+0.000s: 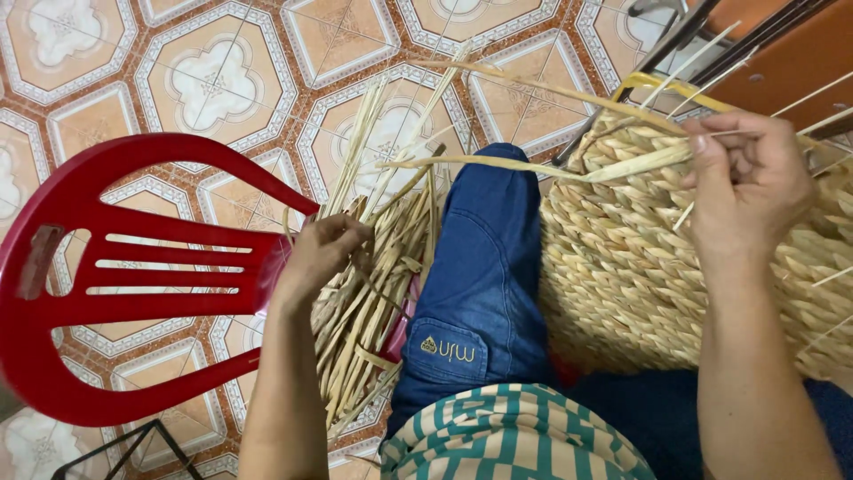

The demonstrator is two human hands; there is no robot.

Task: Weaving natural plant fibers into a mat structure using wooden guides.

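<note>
While the patterned tile floor (231, 80) spreads underneath, a red plastic chair (133, 276) stands at the left; a woven basket (640, 258) rests against the blue-trousered leg (484, 267) at the right; a bundle of dried straw strips (373, 293) lies on the chair seat beside the leg; the left hand (320, 253) reaches into that bundle, fingers curled onto the strips; the right hand (746, 182) sits at the basket's upper edge, pinching one long strip (498, 163) that runs leftward over the knee.

Blue denim jeans w/ small pocket, teal-cream patterned top, bare forearms.
</note>
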